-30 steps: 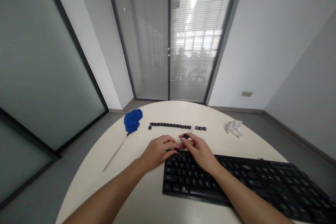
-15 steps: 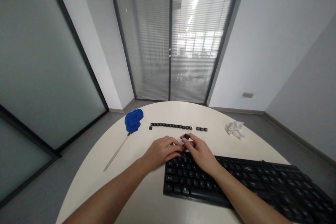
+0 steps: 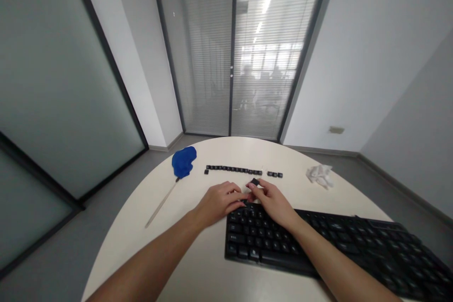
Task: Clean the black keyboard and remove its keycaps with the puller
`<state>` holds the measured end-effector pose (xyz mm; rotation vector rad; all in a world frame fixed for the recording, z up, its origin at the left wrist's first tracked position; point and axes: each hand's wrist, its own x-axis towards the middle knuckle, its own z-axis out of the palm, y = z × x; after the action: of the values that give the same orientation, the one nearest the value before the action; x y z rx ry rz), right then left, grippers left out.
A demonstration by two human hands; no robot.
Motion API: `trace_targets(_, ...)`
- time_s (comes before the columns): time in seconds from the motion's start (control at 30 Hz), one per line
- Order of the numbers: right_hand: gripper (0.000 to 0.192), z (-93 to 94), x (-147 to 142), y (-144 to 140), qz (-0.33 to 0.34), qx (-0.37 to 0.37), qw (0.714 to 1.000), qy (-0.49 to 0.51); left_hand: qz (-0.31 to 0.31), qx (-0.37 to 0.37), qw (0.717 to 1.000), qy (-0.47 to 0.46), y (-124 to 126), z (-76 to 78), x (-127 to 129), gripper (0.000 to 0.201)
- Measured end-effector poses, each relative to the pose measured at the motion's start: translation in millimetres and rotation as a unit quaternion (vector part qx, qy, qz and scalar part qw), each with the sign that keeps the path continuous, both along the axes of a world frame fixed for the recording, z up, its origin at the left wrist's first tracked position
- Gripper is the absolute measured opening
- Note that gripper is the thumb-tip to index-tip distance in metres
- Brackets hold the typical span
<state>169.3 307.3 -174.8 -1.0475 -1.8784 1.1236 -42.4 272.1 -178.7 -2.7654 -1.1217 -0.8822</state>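
Observation:
Pinched between the thumb and fingers of my right hand (image 3: 274, 202) is a small black-handled keycap puller (image 3: 255, 181); its thin wires hardly show. My left hand (image 3: 221, 202) is curled close beside it, fingertips drawn together at the top left corner of a black keyboard (image 3: 279, 258). Whatever those left fingertips hold is hidden. My right wrist crosses over the keyboard's keys. Beyond both hands, a row of loose black keycaps (image 3: 233, 169) lies on the table, with a gap before a short group of keycaps (image 3: 275, 174) on the right. One single keycap (image 3: 206, 171) sits below the row's left end.
On the left of the round white table (image 3: 198, 264) lies a blue cloth-like piece (image 3: 184, 162) with a thin pale stick (image 3: 161, 205) extending from it. A crumpled white tissue (image 3: 320, 176) rests at the right. Glass doors and walls surround the table.
The view has shifted slightly, so everything sits a little further right. The puller's wires, visible above my right hand before, hardly show now. Both hands keep nearly the same pose.

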Motion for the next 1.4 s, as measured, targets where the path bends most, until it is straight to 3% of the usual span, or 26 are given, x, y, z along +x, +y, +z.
trace_targets(0.13, 0.034, -0.1, 0, -3, -0.017, 0.019, 1.000, -0.016, -0.004, -0.007, 1.000, -0.002, -2, 2.3, 1, 0.025)
trace_targets(0.6, 0.036, 3.6, 1, -3, 0.031, -0.018, 0.997, 0.069, -0.003, -0.003, 1.000, -0.003, -1, 2.7, 2, 0.024)
trace_targets(0.83, 0.034, 5.3, -1, -6, 0.019, -0.004, 0.998, 0.063, -0.005, -0.010, 0.999, -0.042, -1, -1.3, 4, 0.022)
trace_targets(1.13, 0.031, 2.8, -1, -8, 0.013, 0.018, 0.999, 0.044, -0.015, -0.029, 0.994, -0.101, -7, 4.4, 11, 0.021)
trace_targets(1.2, 0.032, 1.6, -1, -7, 0.003, 0.014, 0.999, 0.051, 0.008, -0.007, 0.994, -0.108, -5, 2.3, 9, 0.021)
trace_targets(1.4, 0.035, 3.0, -2, -7, -0.007, -0.022, 0.998, 0.061, 0.169, 0.055, 0.968, -0.175, 19, 4.8, -19, 0.017)
